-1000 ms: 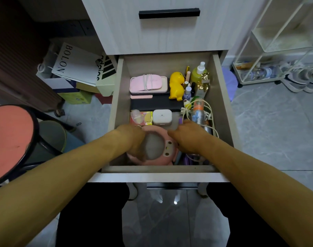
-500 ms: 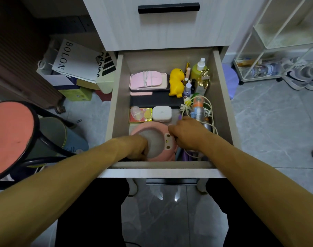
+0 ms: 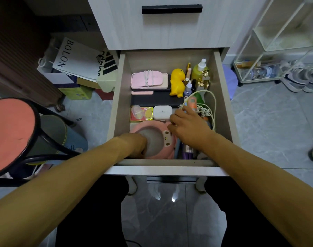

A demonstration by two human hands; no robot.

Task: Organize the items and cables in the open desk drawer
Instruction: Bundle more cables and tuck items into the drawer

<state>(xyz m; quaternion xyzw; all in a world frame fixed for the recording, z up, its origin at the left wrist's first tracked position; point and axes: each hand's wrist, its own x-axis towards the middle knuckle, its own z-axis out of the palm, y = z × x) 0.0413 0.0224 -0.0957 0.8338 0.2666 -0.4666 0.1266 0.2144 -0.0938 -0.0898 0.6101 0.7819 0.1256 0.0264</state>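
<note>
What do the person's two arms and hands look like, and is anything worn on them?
Both forearms are bare up to the frame edge: no sleeves, watch or bracelet show. The left hand and right hand wear no gloves; no rings are visible. Dark trousers show below.

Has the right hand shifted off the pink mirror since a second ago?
Yes. The right hand has moved toward the drawer's back, now beside the white case and reaching the cables.

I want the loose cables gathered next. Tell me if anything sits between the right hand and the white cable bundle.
Nothing visible blocks it. The right hand is already at the near edge of the white cable bundle on the drawer's right side, fingers reaching by the orange bottle that the cables loop around.
</note>
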